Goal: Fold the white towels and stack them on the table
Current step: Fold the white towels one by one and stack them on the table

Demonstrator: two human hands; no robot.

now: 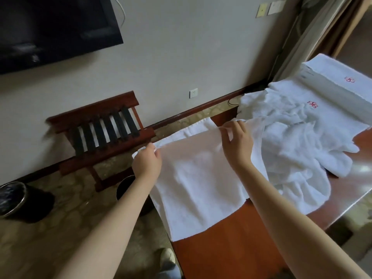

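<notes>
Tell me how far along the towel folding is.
Done: a folded towel with a red emblem looks finished at the far right of the table. In hand: the left hand and right hand each pinch the far edge of the spread towel, its fold unfinished. Left: the crumpled pile beside it, then stacking.

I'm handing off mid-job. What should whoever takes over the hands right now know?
Left hand: pinches the far left corner of the spread towel.
Right hand: pinches the same towel's far edge, further right.
The spread towel lies on the table, its left side over the edge. A crumpled heap of towels sits to its right. At the far end lies a flat towel with a red emblem, apparently folded.
Done: probably that one.
Left: fold the held towel, stack it, then do the heap.
</notes>
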